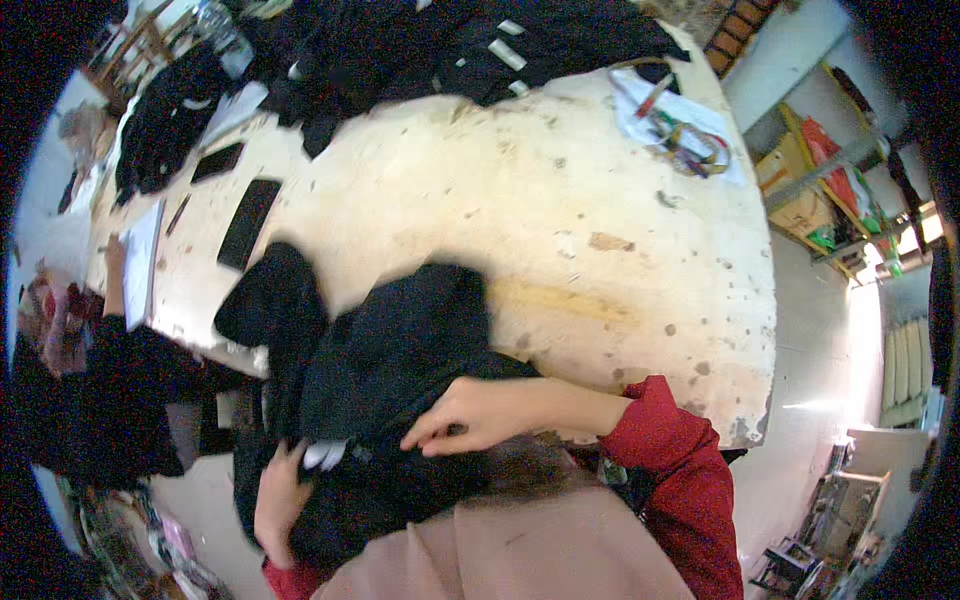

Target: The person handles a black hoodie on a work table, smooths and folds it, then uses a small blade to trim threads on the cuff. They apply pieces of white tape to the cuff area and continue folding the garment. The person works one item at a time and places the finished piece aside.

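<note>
A black garment (395,340) lies bunched over the table's near edge and across my lap, part of it bulging up on the left. My left hand (282,500) grips its lower left part, fingers closed on the cloth next to a small white label (324,456). Over the middle of the garment is my right hand (470,415), its thumb and fingers drawn together in a pinch with the fingertips toward the label. Anything between those fingertips is too small to make out. Both my sleeves are red.
The pale, stained table (660,290) carries a heap of black garments (380,50) at its far side. A black slab (248,222) and a phone-like object (217,161) lie left. Tape and tools rest on white paper (690,140). A co-worker's hand (114,262) touches a sheet.
</note>
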`<state>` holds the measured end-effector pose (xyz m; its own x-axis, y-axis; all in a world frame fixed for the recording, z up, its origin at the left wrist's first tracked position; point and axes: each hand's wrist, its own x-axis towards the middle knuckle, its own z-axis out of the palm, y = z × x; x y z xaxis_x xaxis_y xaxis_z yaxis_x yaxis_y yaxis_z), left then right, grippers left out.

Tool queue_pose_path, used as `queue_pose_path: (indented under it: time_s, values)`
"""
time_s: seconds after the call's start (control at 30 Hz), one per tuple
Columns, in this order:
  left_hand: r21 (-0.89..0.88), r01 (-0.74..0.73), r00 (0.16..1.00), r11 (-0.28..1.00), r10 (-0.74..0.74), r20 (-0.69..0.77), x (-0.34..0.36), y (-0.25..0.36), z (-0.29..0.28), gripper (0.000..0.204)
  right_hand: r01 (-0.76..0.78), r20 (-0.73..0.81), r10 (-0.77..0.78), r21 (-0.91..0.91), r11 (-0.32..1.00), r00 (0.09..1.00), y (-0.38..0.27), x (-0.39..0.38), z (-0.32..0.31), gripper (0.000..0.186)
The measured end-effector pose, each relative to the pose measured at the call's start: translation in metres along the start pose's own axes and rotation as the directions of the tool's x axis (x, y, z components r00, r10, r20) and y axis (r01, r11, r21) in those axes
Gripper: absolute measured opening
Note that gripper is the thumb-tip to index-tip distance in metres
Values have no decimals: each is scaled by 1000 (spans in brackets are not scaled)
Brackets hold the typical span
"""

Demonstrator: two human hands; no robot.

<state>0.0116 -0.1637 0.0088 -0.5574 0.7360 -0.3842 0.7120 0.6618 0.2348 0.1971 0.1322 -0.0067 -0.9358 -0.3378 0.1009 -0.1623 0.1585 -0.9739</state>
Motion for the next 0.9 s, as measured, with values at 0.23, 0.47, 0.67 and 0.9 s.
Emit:
queue_pose_path:
  time_s: [0.23,0.47,0.67,0.9]
  values:
    - [-189,234,970,954,-217,107,-12,14,-66,20,-535,-947,-216,-314,784,238,42,-131,-165,24]
    - [-93,-709,701,699,713,6,253,171,-125,34,-970,-833,-503,155,189,-231,89,-220,-284,63]
    - [-50,-863,378,503,576,-725,465,302,-154,38,-994,-975,-210,54,91,-72,96,-228,-300,53]
    - [-290,-480,740,828,206,-640,550,412,-91,44,-991,-937,-328,91,95,-118,107,-303,-300,47]
